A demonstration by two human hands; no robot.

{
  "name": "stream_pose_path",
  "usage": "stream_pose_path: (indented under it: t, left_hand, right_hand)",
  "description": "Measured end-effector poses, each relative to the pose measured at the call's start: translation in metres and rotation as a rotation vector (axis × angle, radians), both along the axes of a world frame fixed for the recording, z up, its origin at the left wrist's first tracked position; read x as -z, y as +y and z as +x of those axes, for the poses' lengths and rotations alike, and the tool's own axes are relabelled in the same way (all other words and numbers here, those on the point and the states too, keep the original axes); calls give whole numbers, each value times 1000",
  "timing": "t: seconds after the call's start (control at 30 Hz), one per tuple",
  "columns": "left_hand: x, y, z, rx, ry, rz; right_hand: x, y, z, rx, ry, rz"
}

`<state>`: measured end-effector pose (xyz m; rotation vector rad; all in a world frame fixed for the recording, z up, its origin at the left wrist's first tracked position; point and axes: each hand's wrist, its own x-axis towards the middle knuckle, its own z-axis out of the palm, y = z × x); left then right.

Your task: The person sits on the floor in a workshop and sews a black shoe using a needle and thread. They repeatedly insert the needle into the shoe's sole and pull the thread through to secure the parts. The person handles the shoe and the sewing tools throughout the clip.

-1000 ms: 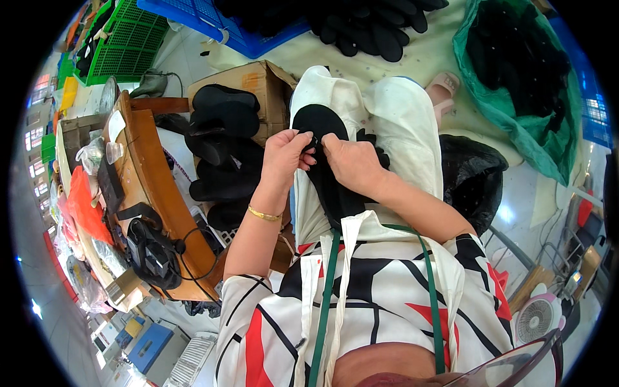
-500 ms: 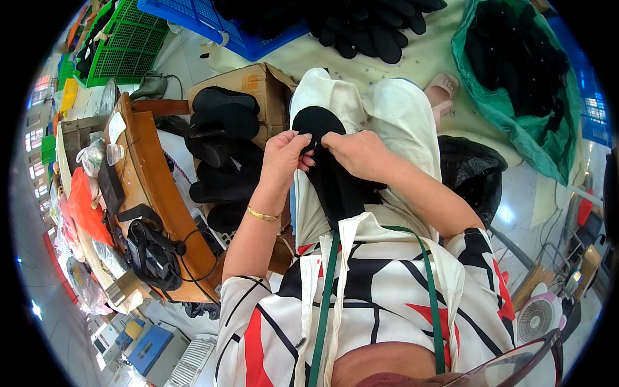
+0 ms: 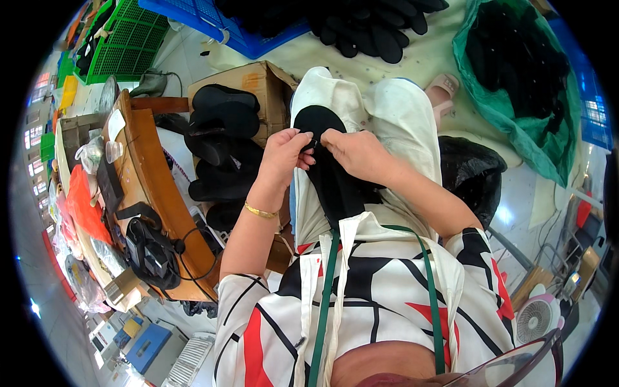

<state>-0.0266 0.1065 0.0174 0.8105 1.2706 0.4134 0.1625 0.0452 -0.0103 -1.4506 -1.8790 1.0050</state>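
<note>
A long black sole-shaped piece (image 3: 320, 121) lies across my lap, its rounded end toward my knees and its narrower part running toward my waist. My left hand (image 3: 284, 153) pinches at the middle of it with thumb and forefinger, the other fingers curled in. Just to the right, my right hand (image 3: 354, 152) is closed in a pinch on the same piece, knuckles up. A small gap separates the fingertips of both hands. Whether a thread or other tiny thing sits between them is too small to tell. White cloth (image 3: 403, 122) covers my legs under the piece.
Left of my knees, a cardboard box (image 3: 274, 80) stands by stacked black shoe-shaped pieces (image 3: 225, 109). Beyond them is a wooden table (image 3: 151, 168). A blue crate (image 3: 193, 22) and loose black soles (image 3: 371, 35) lie ahead. To the right are a green sack (image 3: 467, 71) and a black bag (image 3: 474, 171).
Almost nothing has moved. My left hand and forearm have shifted very slightly to the left; both hands keep their pinch on the black piece.
</note>
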Motion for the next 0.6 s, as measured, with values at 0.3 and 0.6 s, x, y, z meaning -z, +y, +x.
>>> stream_pose_path:
  t: [0.3,0.6]
  left_hand:
    - [3,0,-1,1,-14,-12]
    - [7,-1,-2,-5,-26,4]
  right_hand:
    - [-7,9,12,-90,79,-51]
    - [-12,17,17,-134,173,-146]
